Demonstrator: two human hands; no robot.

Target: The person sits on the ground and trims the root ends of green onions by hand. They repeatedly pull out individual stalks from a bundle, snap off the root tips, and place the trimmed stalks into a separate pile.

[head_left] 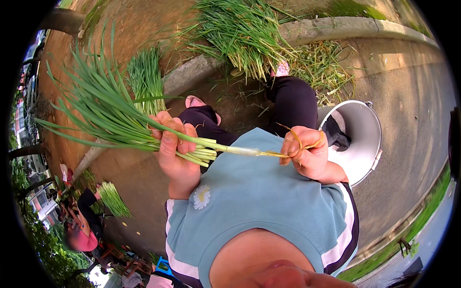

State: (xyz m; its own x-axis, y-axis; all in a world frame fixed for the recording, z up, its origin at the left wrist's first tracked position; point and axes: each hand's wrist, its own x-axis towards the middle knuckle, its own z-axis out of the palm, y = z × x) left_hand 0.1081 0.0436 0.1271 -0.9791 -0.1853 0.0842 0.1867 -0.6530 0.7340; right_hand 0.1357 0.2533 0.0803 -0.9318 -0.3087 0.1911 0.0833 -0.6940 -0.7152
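Note:
My left hand (pixel 176 149) is closed round a bunch of green garlic chives (pixel 108 115), whose long leaves fan out to the upper left. Their pale cut ends show on the right side of the fist. One stalk (pixel 235 150) reaches past the others toward my right hand (pixel 307 152). A thin, clear skin and a yellowed outer leaf (pixel 272 154) stretch from that stalk into my right fingers, which pinch them. Withered yellow strands curl over those fingers. Both hands are in front of my chest, above my lap.
A big heap of chives (pixel 237 36) lies ahead by the stone kerb (pixel 192 74), with a smaller bundle (pixel 145 79) to its left. Yellowed trimmings (pixel 324 67) litter the ground. A white bucket (pixel 365 134) holding something dark stands at my right. Another person (pixel 86 240) sits far left.

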